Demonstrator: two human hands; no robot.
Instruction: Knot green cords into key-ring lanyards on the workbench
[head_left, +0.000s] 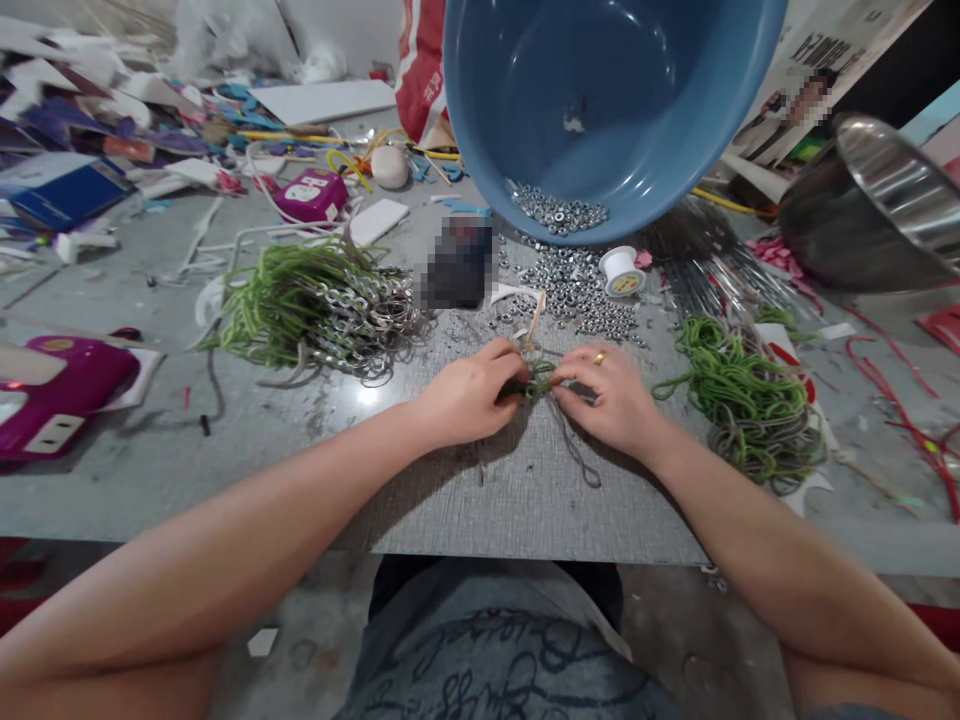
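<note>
Between my two hands is a green and grey cord (538,380), its grey looped end trailing on the table toward me. My left hand (480,388) is closed on the cord's left side, fingers curled in. My right hand (606,395), with a ring on one finger, pinches the cord from the right. Just beyond them lie many small shiny metal nuts (581,285), loose on the table. To the left sits a bundle of green cords with metal rings and chain links (322,305). On the right is a heap of green and grey cords (750,395).
A large blue basin (600,100) leans over the nuts, with more inside. A white spool (621,272), a dark blurred object (457,262) and a steel bowl (870,215) stand around. Purple devices (67,395) are at left. Scraps (112,90) cover the back left.
</note>
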